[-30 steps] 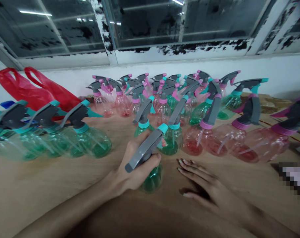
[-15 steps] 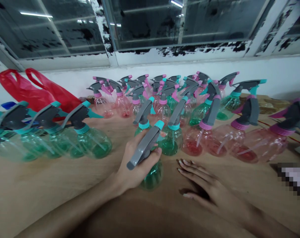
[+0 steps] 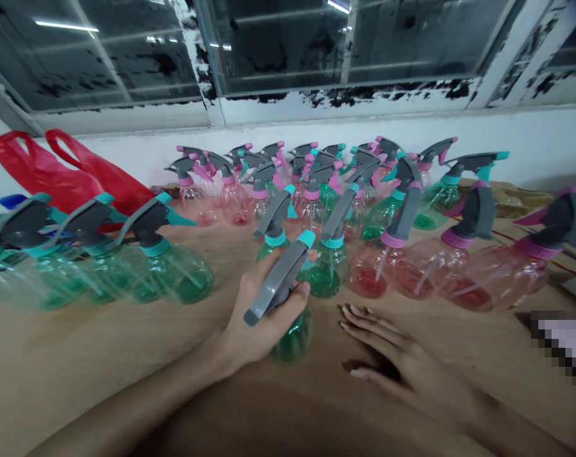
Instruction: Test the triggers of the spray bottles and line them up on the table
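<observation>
My left hand (image 3: 264,311) is wrapped round the neck of a green spray bottle (image 3: 292,339) with a grey and teal trigger head. The bottle is upright in front of me, its lower body showing beneath my fingers. My right hand (image 3: 392,352) lies on the wooden table (image 3: 250,406) with fingers stretched out, holding nothing. Just beyond my hands stand another green spray bottle (image 3: 327,273) and a pink spray bottle (image 3: 371,270). One more green spray bottle (image 3: 274,222) is partly hidden behind my left hand.
Several green spray bottles (image 3: 186,273) line the left side. More pink bottles (image 3: 502,279) stand at the right, and a mixed cluster (image 3: 311,203) fills the back near the wall. A red plastic bag (image 3: 88,178) lies at the back left. A blurred-out object (image 3: 568,343) is at the right edge.
</observation>
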Demonstrator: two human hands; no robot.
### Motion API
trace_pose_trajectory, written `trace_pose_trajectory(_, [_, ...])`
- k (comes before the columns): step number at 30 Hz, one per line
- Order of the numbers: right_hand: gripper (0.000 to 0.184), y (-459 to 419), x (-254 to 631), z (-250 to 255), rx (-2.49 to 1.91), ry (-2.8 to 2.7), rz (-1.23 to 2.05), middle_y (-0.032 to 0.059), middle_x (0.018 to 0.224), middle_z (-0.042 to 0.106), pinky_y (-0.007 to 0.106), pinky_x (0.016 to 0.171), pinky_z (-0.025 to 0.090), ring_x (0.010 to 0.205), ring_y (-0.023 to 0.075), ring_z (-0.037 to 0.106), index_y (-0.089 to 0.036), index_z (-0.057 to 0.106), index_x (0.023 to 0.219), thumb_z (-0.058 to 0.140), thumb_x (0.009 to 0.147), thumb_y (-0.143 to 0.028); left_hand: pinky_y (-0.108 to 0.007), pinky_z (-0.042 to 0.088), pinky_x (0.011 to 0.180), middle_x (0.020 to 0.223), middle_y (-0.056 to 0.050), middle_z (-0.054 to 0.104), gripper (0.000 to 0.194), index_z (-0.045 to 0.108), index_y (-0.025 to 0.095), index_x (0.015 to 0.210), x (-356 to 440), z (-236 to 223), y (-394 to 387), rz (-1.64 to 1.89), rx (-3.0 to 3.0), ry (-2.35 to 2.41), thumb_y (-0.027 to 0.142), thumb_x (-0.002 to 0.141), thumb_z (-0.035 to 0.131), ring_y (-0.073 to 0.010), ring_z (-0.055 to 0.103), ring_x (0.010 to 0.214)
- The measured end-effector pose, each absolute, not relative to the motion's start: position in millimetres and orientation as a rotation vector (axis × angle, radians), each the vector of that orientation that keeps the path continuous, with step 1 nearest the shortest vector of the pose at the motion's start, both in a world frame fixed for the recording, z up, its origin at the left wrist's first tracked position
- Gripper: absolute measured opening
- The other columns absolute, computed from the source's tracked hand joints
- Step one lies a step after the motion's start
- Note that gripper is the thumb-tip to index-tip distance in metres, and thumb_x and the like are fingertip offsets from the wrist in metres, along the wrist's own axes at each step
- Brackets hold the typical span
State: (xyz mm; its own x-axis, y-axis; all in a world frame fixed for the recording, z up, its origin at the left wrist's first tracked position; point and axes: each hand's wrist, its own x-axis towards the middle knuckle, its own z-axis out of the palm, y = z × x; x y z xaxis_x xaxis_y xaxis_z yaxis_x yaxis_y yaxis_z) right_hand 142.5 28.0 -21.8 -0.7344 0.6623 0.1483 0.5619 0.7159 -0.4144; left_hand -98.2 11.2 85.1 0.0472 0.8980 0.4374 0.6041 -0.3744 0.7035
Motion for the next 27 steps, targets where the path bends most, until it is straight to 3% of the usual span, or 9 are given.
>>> trace_pose_trajectory(9, [0.055,27.9,142.9,-24.7,-0.952,-2.61,0.493,-0.0003,0.144,0.04,0.045,0.108,0.033,0.132,0.0229,0.034,-0.03,0.036,0.139,0.052,0.088,-0.042,-0.025,0.047,0.059,0.072,0.003,0.056,0.004,0.052,0.024,0.076,-97.1,86.8,10.7,1.264,1.995,1.503,0.021,0.078,0.05,-0.013,0.056,0.06])
trace_pose_trajectory(14, [0.054,28.4,142.7,-24.4,-0.948,-2.626,0.476,-0.0002,0.144,0.04,0.046,0.108,0.032,0.132,0.0225,0.034,-0.03,0.036,0.139,0.051,0.088,-0.043,-0.027,0.047,0.058,0.068,0.003,0.055,0.015,0.055,0.024,0.092,-97.8,85.9,10.3,1.226,1.965,1.534,0.023,0.079,0.05,-0.0148,0.056,0.059])
trace_pose_trajectory(22, [0.054,27.4,142.6,-23.5,-0.954,-2.611,0.502,0.0001,0.144,0.04,0.046,0.108,0.032,0.132,0.023,0.034,-0.03,0.036,0.138,0.052,0.088,-0.042,-0.028,0.048,0.061,0.074,0.002,0.059,0.005,0.053,0.024,0.077,-97.8,85.5,10.8,1.23,1.979,1.531,0.021,0.078,0.05,-0.0153,0.058,0.064])
trace_pose_trajectory(27, [0.055,27.9,143.7,-25.7,-0.941,-2.623,0.479,-0.0004,0.144,0.039,0.046,0.108,0.032,0.132,0.0232,0.034,-0.031,0.034,0.14,0.051,0.088,-0.043,-0.029,0.048,0.06,0.072,0.002,0.059,0.012,0.056,0.025,0.09,-97.9,85.8,10.6,1.214,1.967,1.542,0.023,0.079,0.051,-0.0157,0.057,0.062])
